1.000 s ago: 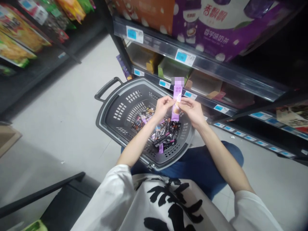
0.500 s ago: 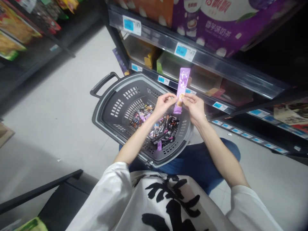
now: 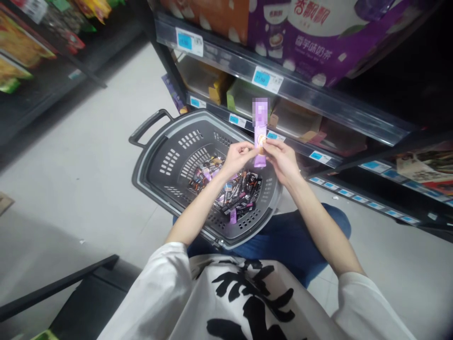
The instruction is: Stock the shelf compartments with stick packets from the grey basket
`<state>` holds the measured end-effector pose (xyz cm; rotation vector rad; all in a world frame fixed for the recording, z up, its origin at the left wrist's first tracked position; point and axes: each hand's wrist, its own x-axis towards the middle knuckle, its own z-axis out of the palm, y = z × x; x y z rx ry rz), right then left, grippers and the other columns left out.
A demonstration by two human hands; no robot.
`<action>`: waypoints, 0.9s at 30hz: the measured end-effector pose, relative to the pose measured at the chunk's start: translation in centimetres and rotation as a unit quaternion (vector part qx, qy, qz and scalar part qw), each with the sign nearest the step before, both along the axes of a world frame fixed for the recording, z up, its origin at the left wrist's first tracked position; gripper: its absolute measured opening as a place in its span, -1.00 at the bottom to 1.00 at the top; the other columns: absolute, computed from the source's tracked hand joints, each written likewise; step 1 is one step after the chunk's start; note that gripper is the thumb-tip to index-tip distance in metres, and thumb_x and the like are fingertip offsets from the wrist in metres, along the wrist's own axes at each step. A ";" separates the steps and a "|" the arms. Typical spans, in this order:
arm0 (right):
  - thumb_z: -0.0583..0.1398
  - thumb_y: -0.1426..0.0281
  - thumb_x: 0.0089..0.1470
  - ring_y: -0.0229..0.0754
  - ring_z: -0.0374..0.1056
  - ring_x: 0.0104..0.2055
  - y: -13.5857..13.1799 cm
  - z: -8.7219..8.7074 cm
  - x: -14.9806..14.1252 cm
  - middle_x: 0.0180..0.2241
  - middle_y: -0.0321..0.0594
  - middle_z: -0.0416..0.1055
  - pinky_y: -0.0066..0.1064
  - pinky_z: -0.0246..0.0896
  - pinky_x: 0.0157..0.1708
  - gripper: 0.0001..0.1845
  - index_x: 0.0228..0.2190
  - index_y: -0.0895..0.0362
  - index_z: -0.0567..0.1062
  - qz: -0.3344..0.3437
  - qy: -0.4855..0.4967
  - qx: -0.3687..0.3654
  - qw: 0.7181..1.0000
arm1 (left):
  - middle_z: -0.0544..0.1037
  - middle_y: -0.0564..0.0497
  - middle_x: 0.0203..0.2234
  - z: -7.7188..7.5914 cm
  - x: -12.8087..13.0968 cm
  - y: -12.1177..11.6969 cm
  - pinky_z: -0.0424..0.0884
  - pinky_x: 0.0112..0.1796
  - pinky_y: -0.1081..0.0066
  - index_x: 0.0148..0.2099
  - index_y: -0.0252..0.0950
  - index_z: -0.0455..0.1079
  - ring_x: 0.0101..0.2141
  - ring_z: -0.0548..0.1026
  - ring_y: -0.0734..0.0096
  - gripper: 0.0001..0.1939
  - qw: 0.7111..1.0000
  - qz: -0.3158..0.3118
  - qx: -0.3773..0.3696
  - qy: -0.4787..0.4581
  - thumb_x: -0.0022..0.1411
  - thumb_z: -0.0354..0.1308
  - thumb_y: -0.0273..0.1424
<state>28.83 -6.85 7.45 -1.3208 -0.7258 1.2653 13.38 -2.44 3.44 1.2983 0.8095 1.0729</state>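
Note:
A slim purple stick sachet (image 3: 261, 131) stands upright between my two hands, its upper part blurred out. My left hand (image 3: 240, 158) pinches its lower left edge, and my right hand (image 3: 283, 158) grips the lower right edge with thumb and fingertips. Below them a dark grey shopping basket (image 3: 170, 189) with a light grey rim rests by my knees. Inside lies a heap of stick sachets (image 3: 228, 189), mostly black with a few purple ones. My left forearm hides part of the heap.
Shelves with price tags (image 3: 267, 79) rise in front, with a large purple pack (image 3: 318, 42) on the upper one. Open-fronted display boxes (image 3: 295, 118) fill the lower shelf. The basket's handle (image 3: 150, 126) sticks out left. A black frame (image 3: 88, 283) stands at lower left.
The purple sachet has turned more upright and shifted slightly left with both hands. The camera view has moved a little; both hands keep their hold.

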 end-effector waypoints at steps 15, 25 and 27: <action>0.44 0.35 -0.22 -0.32 0.38 -0.45 0.0 0.5 -0.7 -0.39 -0.28 0.56 -0.50 0.18 -0.54 -0.68 -0.33 0.13 0.59 -0.010 -0.031 -0.037 0.999 | 0.07 0.20 -0.72 -0.2 -0.3 0.4 -0.15 -0.48 0.42 -0.48 -0.26 0.51 -0.62 -0.03 0.60 -0.60 0.999 0.037 0.007 -0.021 0.02 0.45 -0.03; 0.39 0.39 -0.24 -0.37 0.32 -0.48 -0.1 1.1 -0.8 -0.40 -0.30 0.50 -0.56 0.09 -0.61 -0.70 -0.37 0.11 0.49 -0.028 -0.022 -0.033 0.999 | -0.07 0.24 -0.67 0.3 -0.1 -0.1 -0.20 -0.45 0.40 -0.34 -0.27 0.59 -0.59 -0.10 0.61 -0.67 1.000 0.014 -0.013 -0.007 -0.05 0.50 -0.15; 0.39 0.38 -0.24 -0.37 0.30 -0.49 -0.1 0.9 -0.8 -0.41 -0.31 0.48 -0.56 0.07 -0.61 -0.72 -0.41 0.11 0.47 -0.023 -0.026 -0.028 0.999 | -0.05 0.24 -0.67 0.4 0.0 -0.2 -0.18 -0.48 0.41 -0.36 -0.29 0.57 -0.60 -0.08 0.62 -0.69 0.997 -0.004 -0.073 -0.022 -0.06 0.49 -0.19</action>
